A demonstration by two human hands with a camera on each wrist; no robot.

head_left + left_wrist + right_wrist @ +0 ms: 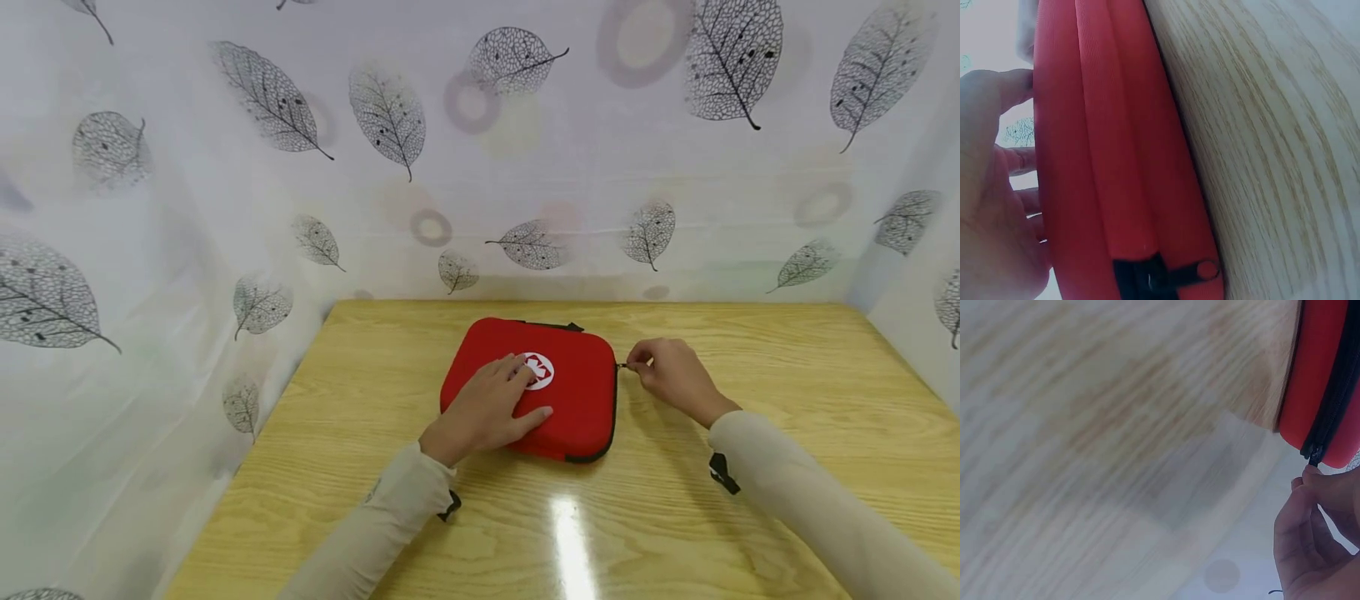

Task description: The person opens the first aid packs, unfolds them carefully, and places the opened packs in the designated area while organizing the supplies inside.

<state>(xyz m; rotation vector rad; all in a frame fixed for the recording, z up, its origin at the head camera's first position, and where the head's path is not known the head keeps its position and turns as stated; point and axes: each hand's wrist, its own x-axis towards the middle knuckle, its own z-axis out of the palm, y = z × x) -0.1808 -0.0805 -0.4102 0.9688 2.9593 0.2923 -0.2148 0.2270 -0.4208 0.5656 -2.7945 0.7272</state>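
Note:
A red zippered case [581,412] with a white round emblem [537,371] on its lid lies flat on the wooden table. Across the lid rests my left hand [483,412], fingers extended and thumb spread, partly covering the emblem. At the case's right side, my right hand [675,375] pinches a small zipper pull [1314,460] between thumb and fingertips. The black zipper [1335,387] runs along that side and looks closed there. In the left wrist view, another black zipper pull [1191,274] hangs at the end of a red fabric strip on the case's side.
The light wood table [360,367] extends around the case. A white sheet [555,167] printed with leaves hangs behind the table and along both sides. A black fabric loop [573,327] sticks out at the case's back edge.

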